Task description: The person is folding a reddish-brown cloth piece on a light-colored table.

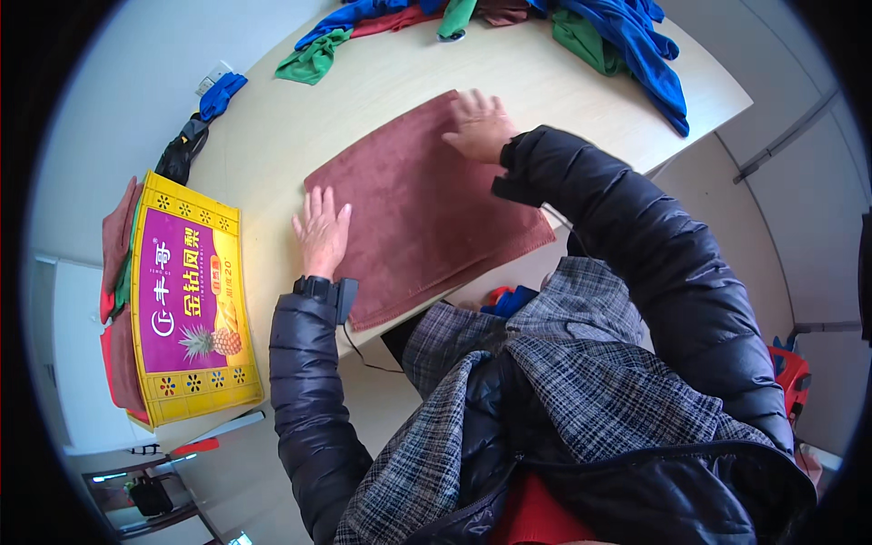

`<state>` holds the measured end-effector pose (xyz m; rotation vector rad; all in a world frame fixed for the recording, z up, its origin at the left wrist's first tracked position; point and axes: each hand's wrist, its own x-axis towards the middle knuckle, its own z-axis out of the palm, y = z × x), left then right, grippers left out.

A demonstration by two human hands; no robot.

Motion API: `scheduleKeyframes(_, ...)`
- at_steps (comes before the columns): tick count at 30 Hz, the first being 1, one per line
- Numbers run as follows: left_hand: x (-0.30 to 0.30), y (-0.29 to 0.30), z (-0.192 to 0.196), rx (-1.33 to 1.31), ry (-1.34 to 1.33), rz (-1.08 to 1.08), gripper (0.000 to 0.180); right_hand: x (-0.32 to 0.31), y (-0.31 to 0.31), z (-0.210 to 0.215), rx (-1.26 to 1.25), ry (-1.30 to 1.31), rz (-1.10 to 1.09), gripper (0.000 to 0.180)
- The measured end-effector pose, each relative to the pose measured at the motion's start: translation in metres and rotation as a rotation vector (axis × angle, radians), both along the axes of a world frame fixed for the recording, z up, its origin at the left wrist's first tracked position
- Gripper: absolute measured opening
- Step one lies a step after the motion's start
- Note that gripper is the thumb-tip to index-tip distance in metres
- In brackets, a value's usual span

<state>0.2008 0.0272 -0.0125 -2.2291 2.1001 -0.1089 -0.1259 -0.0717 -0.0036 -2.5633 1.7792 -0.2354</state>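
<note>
A reddish-brown towel lies spread out on the pale table, its near edge reaching the table's front edge. My left hand rests at the towel's left edge, fingers spread and pointing away from me. At the far right corner of the towel, my right hand lies flat with its fingers apart. Neither hand grips anything. A dark device is strapped at each wrist, and a thin cable hangs from the left one.
A yellow and purple cardboard box with cloths in it stands at the left. Heaped blue, green and red cloths lie along the table's far side. A black bag and a blue cloth sit by the wall. A red stool is at the right.
</note>
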Motion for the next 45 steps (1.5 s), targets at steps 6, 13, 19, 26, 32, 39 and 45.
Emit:
scheduleKeyframes(6,-0.050,-0.084,-0.009,-0.224,0.073,-0.352,0.060,0.090,-0.027,-0.020,-0.188,-0.100,0.301,0.066)
scheduleKeyframes(13,-0.041,-0.099,-0.026,-0.158,0.166,-0.176,0.058,0.072,-0.053,-0.039,-0.151,-0.173,0.232,0.061)
scheduleKeyframes(19,-0.010,-0.096,-0.030,-0.156,0.113,0.026,0.062,0.052,-0.055,-0.026,-0.078,-0.122,0.122,0.062)
scheduleKeyframes(26,0.017,-0.076,-0.031,-0.196,0.165,0.230,0.066,0.010,-0.048,-0.031,-0.100,-0.141,0.023,0.064)
scheduleKeyframes(32,0.036,-0.039,-0.023,-0.094,0.135,0.330,0.069,-0.026,-0.027,-0.025,-0.023,-0.054,-0.017,0.065)
scheduleKeyframes(39,0.002,0.038,-0.002,-0.121,0.050,0.007,0.071,-0.041,0.040,-0.006,-0.099,0.072,0.177,0.068)
scheduleKeyframes(45,-0.061,0.140,0.019,0.014,0.303,-0.429,0.079,-0.071,0.137,-0.003,0.150,-0.151,0.554,0.073)
